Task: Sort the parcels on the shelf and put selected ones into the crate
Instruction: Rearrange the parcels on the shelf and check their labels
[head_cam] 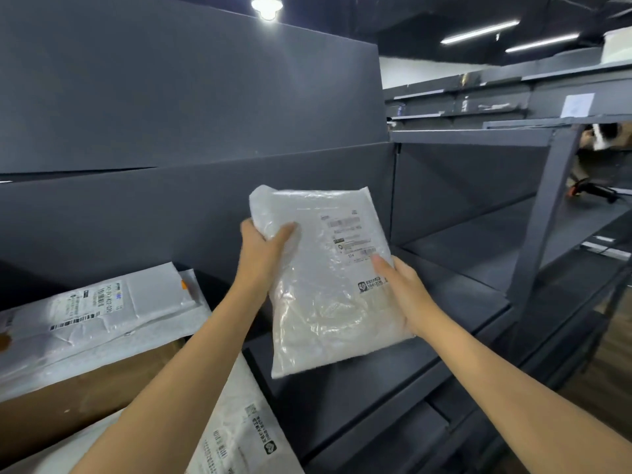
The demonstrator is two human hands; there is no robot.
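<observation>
I hold a white plastic parcel (325, 289) up in front of the dark grey shelf (444, 336), its printed label facing me. My left hand (263, 254) grips its upper left edge, thumb on the front. My right hand (407, 292) grips its lower right edge. To the left on the shelf lies a stack: a white labelled parcel (102, 309) on a flat white mailer (191, 323) on a brown cardboard box (85, 384). Another white parcel (239, 436) lies at the bottom, partly under my left forearm. No crate is in view.
A grey back panel (171, 206) rises behind the shelf. More grey shelving (478, 186) continues to the right, with an orange and black handheld scanner (591, 191) lying on a far shelf. Wooden floor (608, 364) shows at the lower right.
</observation>
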